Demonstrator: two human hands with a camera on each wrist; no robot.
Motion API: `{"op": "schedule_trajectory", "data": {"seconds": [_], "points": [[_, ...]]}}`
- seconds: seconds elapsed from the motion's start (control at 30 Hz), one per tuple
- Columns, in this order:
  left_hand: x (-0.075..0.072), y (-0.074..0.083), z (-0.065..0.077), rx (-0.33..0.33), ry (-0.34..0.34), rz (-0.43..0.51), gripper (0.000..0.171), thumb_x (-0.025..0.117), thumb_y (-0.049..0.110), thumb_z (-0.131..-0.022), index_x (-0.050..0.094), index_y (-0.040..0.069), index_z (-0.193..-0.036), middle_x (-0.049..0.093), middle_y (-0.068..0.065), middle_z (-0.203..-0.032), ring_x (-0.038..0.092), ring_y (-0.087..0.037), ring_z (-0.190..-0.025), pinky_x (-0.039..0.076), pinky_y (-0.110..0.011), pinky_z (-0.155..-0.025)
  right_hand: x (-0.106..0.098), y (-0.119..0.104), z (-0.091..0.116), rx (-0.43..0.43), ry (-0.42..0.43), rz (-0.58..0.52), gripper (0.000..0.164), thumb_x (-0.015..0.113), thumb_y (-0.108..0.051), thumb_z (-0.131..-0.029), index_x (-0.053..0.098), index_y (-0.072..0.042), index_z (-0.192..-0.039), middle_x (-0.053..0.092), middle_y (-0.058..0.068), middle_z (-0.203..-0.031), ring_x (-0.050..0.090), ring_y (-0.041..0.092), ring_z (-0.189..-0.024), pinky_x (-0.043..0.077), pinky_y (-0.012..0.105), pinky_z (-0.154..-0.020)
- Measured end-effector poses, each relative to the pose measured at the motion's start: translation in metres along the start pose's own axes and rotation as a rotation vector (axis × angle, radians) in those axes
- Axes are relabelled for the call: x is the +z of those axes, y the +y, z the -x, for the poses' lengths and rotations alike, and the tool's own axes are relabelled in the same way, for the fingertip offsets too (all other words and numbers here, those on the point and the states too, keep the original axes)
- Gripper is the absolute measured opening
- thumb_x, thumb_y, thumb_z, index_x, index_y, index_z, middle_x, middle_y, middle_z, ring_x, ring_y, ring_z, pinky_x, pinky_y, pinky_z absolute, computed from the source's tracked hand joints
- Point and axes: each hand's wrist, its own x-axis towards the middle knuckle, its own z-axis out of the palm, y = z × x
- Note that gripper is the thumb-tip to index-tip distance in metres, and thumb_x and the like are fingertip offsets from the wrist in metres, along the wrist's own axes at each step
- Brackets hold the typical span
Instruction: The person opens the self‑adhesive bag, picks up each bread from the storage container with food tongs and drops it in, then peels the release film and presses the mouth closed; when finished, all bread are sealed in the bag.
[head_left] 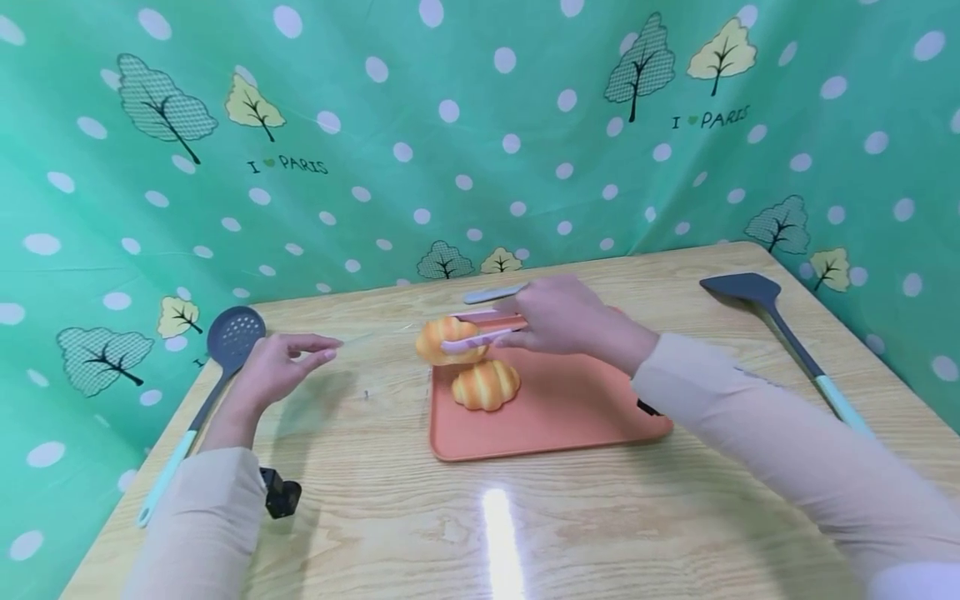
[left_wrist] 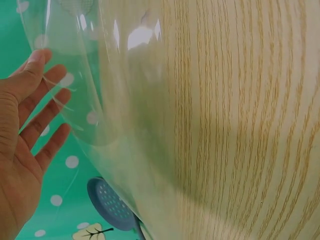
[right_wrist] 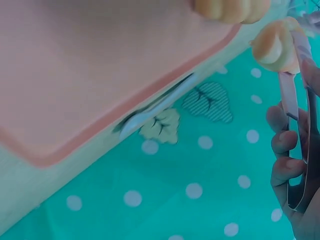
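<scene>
My right hand [head_left: 558, 317] grips tongs [right_wrist: 290, 95] with pale pink tips and a metal handle. Between the tips is a croissant-shaped bread roll [head_left: 441, 340], raised over the left back corner of a salmon-pink tray [head_left: 577, 408]. A second, similar bread roll [head_left: 486, 385] lies on the tray's left side. To the left, my left hand [head_left: 288, 362] pinches the edge of a clear plastic film [left_wrist: 95, 115] between thumb and forefinger, the other fingers spread behind it. The film curves over the wooden table and stretches toward the held roll; its far end is hard to see.
A slotted skimmer [head_left: 236, 337] lies along the table's left side, and a dark turner [head_left: 787, 333] with a mint handle along the right. Behind the tray rests a pale grey utensil [head_left: 491, 294]. A green dotted curtain [head_left: 450, 167] hangs at the table's back edge.
</scene>
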Motion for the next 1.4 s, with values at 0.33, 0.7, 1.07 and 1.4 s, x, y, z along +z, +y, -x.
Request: {"op": "schedule_trajectory", "data": {"seconds": [0.33, 0.7, 1.07, 1.4], "points": [[-0.005, 0.000, 0.001, -0.010, 0.012, 0.000, 0.032, 0.062, 0.028, -0.104, 0.074, 0.005, -0.123, 0.068, -0.022, -0.126, 0.060, -0.044, -0.120, 0.047, -0.061, -0.100, 0.017, -0.027, -0.038, -0.011, -0.097, 0.003, 0.052, 0.070, -0.052, -0.094, 0.070, -0.018, -0.132, 0.076, 0.004, -0.112, 0.070, 0.021, -0.090, 0.055, 0.037, -0.071], [-0.007, 0.000, 0.000, 0.007, 0.033, 0.013, 0.030, 0.061, 0.027, -0.104, 0.075, 0.007, -0.122, 0.069, -0.021, -0.124, 0.062, -0.043, -0.118, 0.049, -0.060, -0.098, 0.036, -0.053, -0.070, -0.028, -0.155, -0.002, 0.047, 0.069, -0.055, -0.093, 0.073, -0.021, -0.126, 0.074, -0.004, -0.102, 0.063, 0.016, -0.087, 0.051, 0.036, -0.076], [-0.002, -0.002, 0.001, 0.002, 0.091, 0.070, 0.030, 0.063, 0.026, -0.103, 0.075, 0.005, -0.120, 0.071, -0.019, -0.120, 0.065, -0.040, -0.115, 0.053, -0.057, -0.094, 0.048, -0.078, -0.097, 0.026, -0.218, -0.108, 0.061, 0.066, -0.059, -0.093, 0.065, -0.018, -0.139, 0.070, -0.003, -0.128, 0.063, 0.019, -0.115, 0.050, 0.039, -0.099], [-0.001, -0.006, 0.004, -0.007, 0.145, 0.128, 0.031, 0.063, 0.028, -0.103, 0.075, 0.005, -0.120, 0.072, -0.017, -0.118, 0.069, -0.038, -0.106, 0.056, -0.055, -0.088, 0.059, -0.091, -0.112, 0.049, -0.248, -0.181, 0.059, 0.066, -0.059, -0.094, 0.066, -0.019, -0.137, 0.068, -0.005, -0.131, 0.060, 0.018, -0.123, 0.049, 0.037, -0.102]]}}
